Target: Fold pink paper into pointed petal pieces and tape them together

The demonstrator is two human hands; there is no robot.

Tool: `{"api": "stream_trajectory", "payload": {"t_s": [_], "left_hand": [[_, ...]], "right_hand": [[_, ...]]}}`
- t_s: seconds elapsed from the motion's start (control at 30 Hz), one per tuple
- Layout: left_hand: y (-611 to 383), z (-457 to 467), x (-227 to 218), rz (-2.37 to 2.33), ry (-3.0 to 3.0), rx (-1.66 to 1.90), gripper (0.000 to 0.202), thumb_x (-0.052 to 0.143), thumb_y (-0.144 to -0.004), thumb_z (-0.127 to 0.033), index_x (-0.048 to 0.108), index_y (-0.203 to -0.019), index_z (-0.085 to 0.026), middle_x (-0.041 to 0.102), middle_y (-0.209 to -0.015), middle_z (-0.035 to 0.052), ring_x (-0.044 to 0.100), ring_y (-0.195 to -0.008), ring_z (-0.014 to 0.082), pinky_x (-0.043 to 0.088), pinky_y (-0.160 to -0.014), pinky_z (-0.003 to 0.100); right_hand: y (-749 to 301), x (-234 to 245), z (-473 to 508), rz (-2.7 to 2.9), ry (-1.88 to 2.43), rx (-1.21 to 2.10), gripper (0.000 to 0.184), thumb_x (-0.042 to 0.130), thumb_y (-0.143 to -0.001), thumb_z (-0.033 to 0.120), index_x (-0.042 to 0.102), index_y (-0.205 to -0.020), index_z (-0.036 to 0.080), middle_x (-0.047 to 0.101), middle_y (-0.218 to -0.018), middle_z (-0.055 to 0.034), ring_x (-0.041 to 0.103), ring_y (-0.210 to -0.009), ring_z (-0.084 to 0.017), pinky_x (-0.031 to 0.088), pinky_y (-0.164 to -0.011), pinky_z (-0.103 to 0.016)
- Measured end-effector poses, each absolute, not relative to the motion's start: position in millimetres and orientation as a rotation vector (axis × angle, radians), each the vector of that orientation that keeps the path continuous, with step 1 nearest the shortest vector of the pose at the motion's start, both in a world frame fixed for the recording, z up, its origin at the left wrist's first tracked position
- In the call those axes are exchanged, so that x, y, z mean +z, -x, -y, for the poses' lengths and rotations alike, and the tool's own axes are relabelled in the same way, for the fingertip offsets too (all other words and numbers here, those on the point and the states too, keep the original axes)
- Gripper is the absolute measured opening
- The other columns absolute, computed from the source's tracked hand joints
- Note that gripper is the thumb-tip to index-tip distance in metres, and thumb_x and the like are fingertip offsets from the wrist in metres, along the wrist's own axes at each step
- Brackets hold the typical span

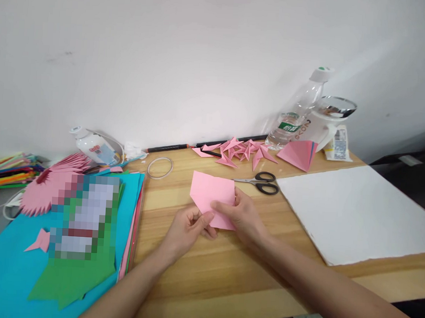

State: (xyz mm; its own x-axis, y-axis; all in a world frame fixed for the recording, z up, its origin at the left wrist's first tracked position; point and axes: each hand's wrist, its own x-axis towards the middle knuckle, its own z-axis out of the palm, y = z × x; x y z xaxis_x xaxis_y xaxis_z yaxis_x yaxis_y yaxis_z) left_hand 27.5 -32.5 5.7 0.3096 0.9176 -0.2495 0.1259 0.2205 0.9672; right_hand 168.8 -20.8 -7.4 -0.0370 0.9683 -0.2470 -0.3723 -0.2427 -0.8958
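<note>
A pink sheet of paper (212, 190), its lower left corner folded in, is held up over the wooden table between both my hands. My left hand (188, 229) pinches the lower left edge, thumb on top and fingers beneath. On the right side my right hand (243, 213) grips the paper, with its thumb lying across the front and the other fingers behind. Just beyond the right hand lie scissors (265, 183) with black handles, blades pointing left. Several folded pink paper pieces (234, 151) are heaped near the wall.
A white board (360, 216) covers the table's right. At the back stand a plastic bottle (290, 120), a white mug (322, 122) and a pink paper cone (299, 154). A roll of tape (160, 168) lies left of centre. Blue paper (8, 257) and a pleated pink ring (37, 196) occupy the left.
</note>
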Motion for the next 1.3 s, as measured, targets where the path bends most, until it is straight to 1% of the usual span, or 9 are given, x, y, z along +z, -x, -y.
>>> {"api": "stream_trajectory", "payload": {"t_s": [0.1,0.27,0.43,0.57,0.67,0.87,1.03,1.17,1.3], "left_hand": [[-24,28,8,-1.123,-1.168,0.842,0.036,0.063,-0.068,-0.05,0.057,-0.065,-0.015,0.065,-0.056,0.0032,0.063,-0.052,0.0166,0.052,-0.053,0.027],[-16,23,11,-1.137,-1.14,0.943,0.037,0.054,-0.078,-0.045,0.063,-0.064,-0.012,0.066,-0.058,0.0052,0.064,-0.056,0.0182,0.052,-0.055,0.028],[-17,26,11,-1.186,-1.161,0.987,0.034,0.057,-0.075,-0.045,0.065,-0.066,-0.013,0.068,-0.063,0.004,0.064,-0.06,0.0181,0.052,-0.057,0.027],[-24,28,6,-1.089,-1.06,0.885,0.034,0.065,-0.068,-0.046,0.067,-0.076,-0.013,0.07,-0.073,0.0054,0.065,-0.065,0.0197,0.052,-0.054,0.026],[-26,29,1,-1.013,-0.909,0.853,0.034,0.062,-0.072,-0.044,0.068,-0.078,-0.012,0.071,-0.075,0.0082,0.066,-0.073,0.0219,0.053,-0.058,0.028],[-19,21,5,-1.03,-0.688,1.047,0.026,0.067,-0.071,-0.033,0.067,-0.083,-0.01,0.072,-0.082,0.01,0.067,-0.08,0.0213,0.054,-0.068,0.029],[-13,15,10,-1.02,-0.619,1.134,0.026,0.069,-0.07,-0.026,0.067,-0.09,-0.01,0.072,-0.088,0.0109,0.066,-0.083,0.021,0.054,-0.074,0.03],[-12,16,10,-0.993,-0.63,1.114,0.029,0.069,-0.07,-0.027,0.067,-0.092,-0.009,0.071,-0.089,0.0116,0.066,-0.084,0.0215,0.053,-0.074,0.03],[-13,16,9,-0.95,-0.723,1.103,0.024,0.067,-0.072,-0.029,0.068,-0.086,-0.01,0.072,-0.086,0.0102,0.065,-0.085,0.0212,0.052,-0.073,0.03]], "right_hand": [[-169,-7,20,0.771,1.081,1.556,0.049,0.075,-0.054,0.028,0.057,-0.098,0.015,0.067,-0.09,-0.0073,0.061,-0.072,-0.02,0.049,-0.063,-0.03],[-168,-6,22,0.809,1.053,1.586,0.053,0.075,-0.055,0.027,0.056,-0.104,0.017,0.065,-0.104,-0.0091,0.062,-0.086,-0.023,0.051,-0.075,-0.035],[-169,-5,23,0.803,1.072,1.588,0.052,0.075,-0.055,0.026,0.056,-0.103,0.017,0.065,-0.104,-0.0094,0.063,-0.086,-0.023,0.051,-0.074,-0.035],[-169,-6,23,0.827,1.076,1.567,0.05,0.076,-0.056,0.028,0.055,-0.1,0.016,0.066,-0.101,-0.0096,0.063,-0.083,-0.022,0.051,-0.07,-0.033],[-168,-6,22,0.893,1.02,1.597,0.051,0.077,-0.057,0.03,0.053,-0.1,0.016,0.066,-0.098,-0.0084,0.063,-0.082,-0.022,0.051,-0.07,-0.033],[-172,-4,19,0.925,1.009,1.553,0.04,0.062,-0.073,0.035,0.043,-0.106,0.022,0.064,-0.069,0.0017,0.06,-0.061,-0.015,0.048,-0.057,-0.027],[-177,-10,17,1.273,0.885,1.36,0.011,0.055,-0.078,0.027,0.062,-0.084,0.022,0.06,-0.083,-0.0017,0.058,-0.074,-0.015,0.048,-0.069,-0.031],[-178,-14,17,1.617,0.847,1.127,0.018,0.055,-0.081,0.022,0.071,-0.084,0.028,0.054,-0.092,-0.0047,0.055,-0.088,-0.018,0.046,-0.078,-0.034],[-180,-12,17,1.693,0.791,1.139,0.017,0.066,-0.074,0.024,0.071,-0.089,0.031,0.052,-0.1,-0.0051,0.054,-0.094,-0.019,0.048,-0.078,-0.034]]}}
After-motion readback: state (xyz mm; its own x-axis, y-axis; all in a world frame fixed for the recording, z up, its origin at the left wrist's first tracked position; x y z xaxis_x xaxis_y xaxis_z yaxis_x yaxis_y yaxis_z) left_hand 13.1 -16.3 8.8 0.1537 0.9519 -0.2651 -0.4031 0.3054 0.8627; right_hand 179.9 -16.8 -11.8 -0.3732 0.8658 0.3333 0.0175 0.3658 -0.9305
